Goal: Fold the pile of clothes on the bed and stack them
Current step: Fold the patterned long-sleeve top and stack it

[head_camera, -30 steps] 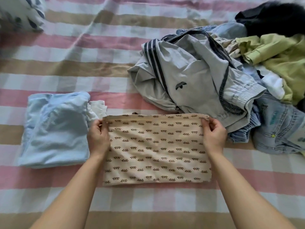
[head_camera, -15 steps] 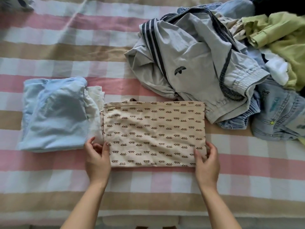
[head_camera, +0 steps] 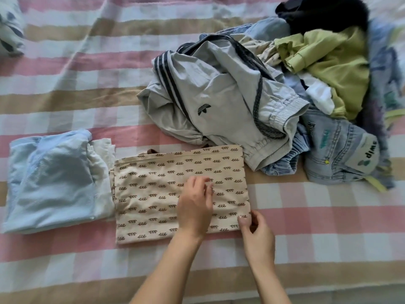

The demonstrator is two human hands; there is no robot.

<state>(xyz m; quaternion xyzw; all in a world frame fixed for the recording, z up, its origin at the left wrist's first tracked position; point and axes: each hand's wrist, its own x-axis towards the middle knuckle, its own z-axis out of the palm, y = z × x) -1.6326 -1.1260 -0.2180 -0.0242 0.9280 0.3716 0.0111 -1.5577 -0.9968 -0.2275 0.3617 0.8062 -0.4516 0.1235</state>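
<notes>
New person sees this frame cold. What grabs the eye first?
The cream patterned cloth, folded flat at centre, with the left hand resting on its middle and the right hand pinching its near right corner. Then the jumbled unfolded pile at upper right, a grey striped jacket and a lime green garment on top. A folded light blue garment lies just left of the cloth.

cream patterned garment [head_camera: 153, 194]: folded flat | blue folded garment [head_camera: 52, 183]: just beside | unfolded pile [head_camera: 263, 95]: heaped behind

Cream garment [head_camera: 153, 194] with brown squiggles; pink-tan-white checked bedsheet [head_camera: 65, 84].
</notes>
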